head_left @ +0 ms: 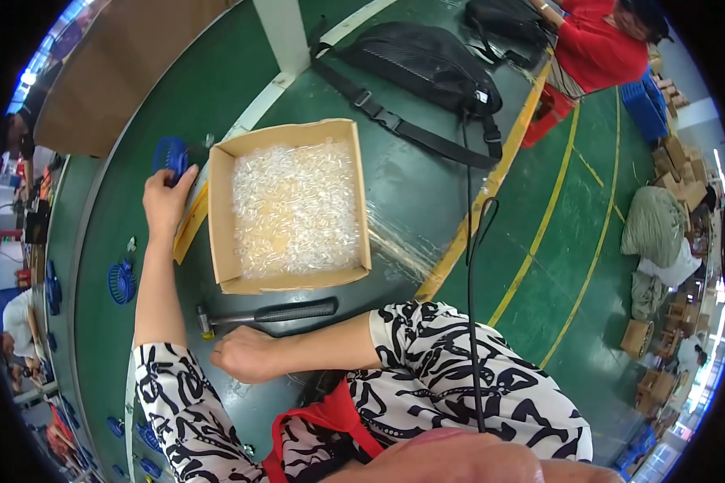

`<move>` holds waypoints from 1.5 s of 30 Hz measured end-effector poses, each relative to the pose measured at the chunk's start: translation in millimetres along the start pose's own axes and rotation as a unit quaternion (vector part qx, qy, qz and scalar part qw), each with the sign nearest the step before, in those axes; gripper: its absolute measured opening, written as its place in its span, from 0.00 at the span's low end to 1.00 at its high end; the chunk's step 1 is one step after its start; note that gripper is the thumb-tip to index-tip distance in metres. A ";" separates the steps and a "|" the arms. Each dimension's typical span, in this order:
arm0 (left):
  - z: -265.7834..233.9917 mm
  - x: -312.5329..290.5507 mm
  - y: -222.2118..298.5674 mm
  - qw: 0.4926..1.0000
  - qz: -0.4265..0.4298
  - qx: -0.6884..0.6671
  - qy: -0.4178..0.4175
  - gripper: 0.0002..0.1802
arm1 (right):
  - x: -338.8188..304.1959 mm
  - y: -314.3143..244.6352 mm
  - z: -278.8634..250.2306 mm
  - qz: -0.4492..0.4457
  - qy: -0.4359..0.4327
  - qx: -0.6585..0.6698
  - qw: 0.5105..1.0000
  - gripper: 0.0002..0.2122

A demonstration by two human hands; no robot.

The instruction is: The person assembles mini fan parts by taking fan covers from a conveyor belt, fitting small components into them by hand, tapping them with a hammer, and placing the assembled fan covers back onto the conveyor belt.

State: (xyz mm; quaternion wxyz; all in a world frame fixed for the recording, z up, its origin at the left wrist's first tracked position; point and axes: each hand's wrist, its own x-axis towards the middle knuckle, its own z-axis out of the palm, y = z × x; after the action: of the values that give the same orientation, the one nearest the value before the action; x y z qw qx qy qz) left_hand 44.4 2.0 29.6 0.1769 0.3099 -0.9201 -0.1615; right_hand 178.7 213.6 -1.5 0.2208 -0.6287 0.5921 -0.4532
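My left hand (166, 200) reaches out over the green belt-like surface, thumb and fingers closed on a blue slotted plastic piece (170, 153). Beside it, on the bench, stands an open cardboard box (364, 201) full of small clear plastic pieces (294, 205). My right hand (246, 354) is curled into a fist low over the bench, near the head of a hammer (298, 311) with a black handle. Whatever the fist may hold is hidden by its fingers. A yellow strip (192, 221) lies between my left forearm and the box.
Another blue slotted piece (122, 282) lies on the green surface (105, 217) left of my forearm. A black bag (419, 68) with a strap lies beyond the box. A black cord (470, 241) hangs down at right. A person in red (604, 48) sits at the far right.
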 end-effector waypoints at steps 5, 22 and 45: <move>-51.4 -43.0 -36.0 0.995 0.073 -0.018 0.072 0.23 | 2.0 -0.7 2.5 -0.005 -0.018 -0.009 1.000 0.04; -121.5 -383.1 -21.6 0.999 0.031 0.043 0.005 0.12 | 5.4 10.4 8.5 -0.002 0.112 0.030 0.993 0.06; -103.7 -413.6 -14.4 0.966 0.068 -0.045 0.244 0.11 | -49.3 -53.5 -10.6 0.222 -0.138 0.283 0.923 0.11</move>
State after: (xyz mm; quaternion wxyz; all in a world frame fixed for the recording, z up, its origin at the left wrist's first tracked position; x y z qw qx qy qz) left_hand 404.2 231.2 22.3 0.4206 0.2682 -0.8597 -0.1099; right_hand 204.5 273.7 32.1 0.5639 -0.4489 0.5269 -0.4503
